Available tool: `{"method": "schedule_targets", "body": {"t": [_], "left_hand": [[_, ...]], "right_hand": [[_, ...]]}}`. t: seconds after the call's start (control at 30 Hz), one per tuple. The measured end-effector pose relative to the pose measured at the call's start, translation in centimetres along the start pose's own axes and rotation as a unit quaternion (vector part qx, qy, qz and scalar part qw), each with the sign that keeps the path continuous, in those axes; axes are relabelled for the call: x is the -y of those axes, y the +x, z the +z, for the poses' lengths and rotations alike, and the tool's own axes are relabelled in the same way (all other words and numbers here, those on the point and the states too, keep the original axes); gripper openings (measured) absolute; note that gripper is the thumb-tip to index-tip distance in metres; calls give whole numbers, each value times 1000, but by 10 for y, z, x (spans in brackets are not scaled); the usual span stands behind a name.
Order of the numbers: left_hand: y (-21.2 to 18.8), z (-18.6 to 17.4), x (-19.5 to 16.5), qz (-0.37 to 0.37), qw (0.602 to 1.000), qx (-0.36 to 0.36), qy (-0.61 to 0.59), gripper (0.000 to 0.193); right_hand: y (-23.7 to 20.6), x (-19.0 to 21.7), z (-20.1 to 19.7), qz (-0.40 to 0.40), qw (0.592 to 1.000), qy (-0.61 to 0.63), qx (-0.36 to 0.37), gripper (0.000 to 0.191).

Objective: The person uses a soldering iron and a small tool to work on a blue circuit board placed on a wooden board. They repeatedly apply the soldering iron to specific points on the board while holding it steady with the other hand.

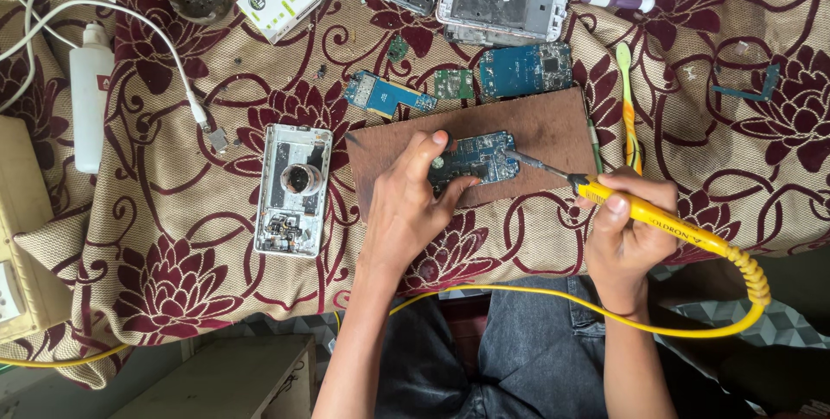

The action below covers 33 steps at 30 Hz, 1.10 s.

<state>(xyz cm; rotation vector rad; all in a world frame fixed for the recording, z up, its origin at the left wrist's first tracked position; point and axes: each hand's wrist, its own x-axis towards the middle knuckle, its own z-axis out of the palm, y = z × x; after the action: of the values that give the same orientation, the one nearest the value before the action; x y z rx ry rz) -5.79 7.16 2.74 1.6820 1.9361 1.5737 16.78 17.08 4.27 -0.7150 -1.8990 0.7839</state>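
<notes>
Small blue circuit board (474, 162) with dark chips, flat on brown wooden board (527, 129), pinned under left hand (406, 203) grip, yellow soldering iron (644, 211) tip touching its right edge, right hand (627, 233) grip closed round handle, floral-cloth counter (173, 255) beneath

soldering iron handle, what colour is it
Yellow, matching its cord; the soldering iron shows best in the head view, held in the right hand.

Small blue circuit board (474, 159), roughly oblong with rounded ends, lying flat on a brown wooden board (519, 129) (chips and solder pads facing up). Pinned at its left end and lower edge. Yellow-handled soldering iron (640, 210), held slanted, dark metal tip touching the board's right end; coiled yellow cord trailing off the handle's rear, looping down and leftward.
</notes>
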Motion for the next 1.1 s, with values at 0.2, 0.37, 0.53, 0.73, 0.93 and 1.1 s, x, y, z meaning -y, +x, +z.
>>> {"method": "schedule_targets", "body": {"t": [0.2, 0.37, 0.53, 0.73, 0.93, 1.1], "left_hand": [[1, 1, 0, 10, 1000, -5, -3, 91], [0, 0, -1, 12, 1000, -7, -4, 89], [0, 0, 0, 11, 1000, -5, 7, 90], [1, 1, -1, 18, 1000, -6, -2, 93], [0, 0, -1, 20, 1000, -8, -3, 93], [1, 0, -1, 10, 1000, -3, 5, 91]], "right_hand": [[3, -2, 2, -4, 1000, -9, 14, 25], [0, 0, -1, 5, 1000, -14, 4, 24], [1, -1, 1, -3, 1000, -11, -2, 25], [4, -1, 2, -13, 999, -32, 5, 26], [1, 0, -5, -3, 999, -28, -16, 28], [4, -3, 1, -14, 1000, -17, -1, 25]]}}
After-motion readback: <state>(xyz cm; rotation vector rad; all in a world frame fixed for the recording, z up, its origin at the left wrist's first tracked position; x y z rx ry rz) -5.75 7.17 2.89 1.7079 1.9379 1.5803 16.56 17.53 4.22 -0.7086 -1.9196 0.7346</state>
